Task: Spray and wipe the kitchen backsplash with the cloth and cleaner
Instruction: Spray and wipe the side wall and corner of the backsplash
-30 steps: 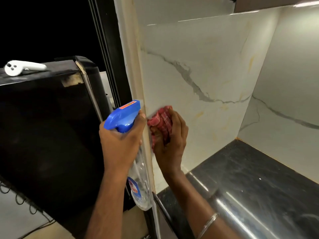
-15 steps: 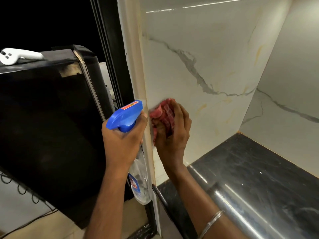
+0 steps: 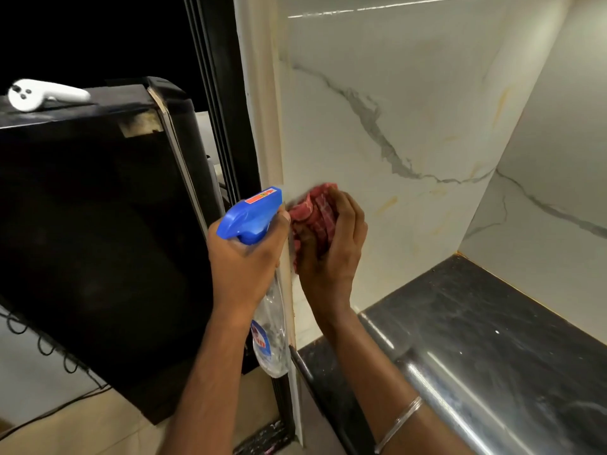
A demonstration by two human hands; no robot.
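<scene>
My right hand (image 3: 331, 247) grips a bunched red checked cloth (image 3: 313, 215) and presses it against the white marble backsplash (image 3: 377, 126), low down by its left edge. My left hand (image 3: 244, 261) grips the neck of a clear spray bottle (image 3: 271, 336) with a blue trigger head (image 3: 253, 218). The bottle hangs downward just left of the wall's edge trim, close beside the cloth. Yellowish streaks mark the marble to the right of the cloth.
A dark polished stone counter (image 3: 476, 339) runs below the backsplash, meeting a second marble wall (image 3: 558, 178) at the right. A large black appliance (image 3: 92, 241) stands at the left with a white controller (image 3: 42, 95) on top. Cables hang at its lower left.
My right hand with the cloth has moved a little up the backsplash. The left hand and bottle have stayed beside it.
</scene>
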